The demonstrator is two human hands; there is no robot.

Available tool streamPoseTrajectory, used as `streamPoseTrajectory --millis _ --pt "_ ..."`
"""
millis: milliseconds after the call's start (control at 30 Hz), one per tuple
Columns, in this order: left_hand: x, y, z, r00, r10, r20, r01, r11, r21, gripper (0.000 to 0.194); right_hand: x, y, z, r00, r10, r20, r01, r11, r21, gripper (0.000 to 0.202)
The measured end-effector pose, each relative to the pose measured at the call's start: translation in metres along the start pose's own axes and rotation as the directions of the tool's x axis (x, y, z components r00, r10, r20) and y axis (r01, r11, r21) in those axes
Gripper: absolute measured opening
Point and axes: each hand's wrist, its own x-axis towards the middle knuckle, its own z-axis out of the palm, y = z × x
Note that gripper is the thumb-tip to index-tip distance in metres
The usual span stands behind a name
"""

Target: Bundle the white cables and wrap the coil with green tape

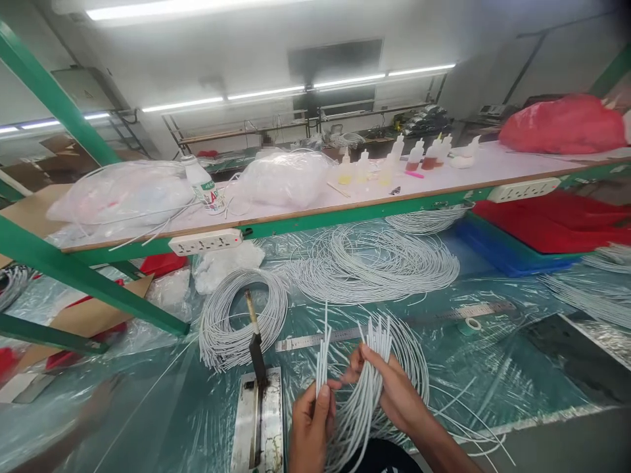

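Near the bottom centre, my left hand (314, 420) is closed on a few white wires (322, 358) that stand upright between thumb and fingers. Just right of it, my right hand (389, 387) grips a thicker bundle of white wires (378, 338), whose cut ends point up. The bundle's lengths curve down between my hands and loop behind my right hand. The fingertips of both hands are close together. To the left of my left hand stands a metal hand-lever tool (257, 420) on a plate.
Coiled white wires (244, 318) and a larger wire pile (374, 263) lie behind. A steel ruler (315, 340) and tape roll (472, 324) rest on the green table. A shelf (296, 220) holds bottles and bags. Another person's arm (73, 427) shows at lower left.
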Motion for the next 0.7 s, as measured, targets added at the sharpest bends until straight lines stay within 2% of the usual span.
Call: streamPoseTrajectory --millis 167,267,367,567,700 --pt "0.006 -0.004 0.007 0.996 0.000 0.092 -0.008 0.997 0.082 0.058 0.007 0.012 0.006 0.998 -0.029 -0.055 0.028 0.999 -0.021 0.046" --pt "0.010 -0.006 0.008 0.990 -0.012 0.137 -0.003 0.994 0.107 0.060 0.011 0.017 0.003 0.998 -0.063 -0.026 0.060 0.995 -0.085 0.052" --pt "0.015 -0.008 0.006 0.984 -0.017 0.175 -0.009 0.989 0.145 0.059 0.014 0.019 -0.002 0.997 -0.069 -0.019 0.066 0.990 -0.122 0.048" --pt "0.018 -0.011 0.003 0.984 -0.005 0.179 -0.033 0.978 0.208 0.057 0.017 0.022 -0.004 0.997 -0.066 -0.027 0.062 0.988 -0.144 0.043" --pt "0.014 -0.008 0.007 0.985 -0.022 0.168 -0.004 0.989 0.150 0.056 0.016 0.019 -0.004 0.995 -0.083 -0.051 0.074 0.984 -0.160 0.046"
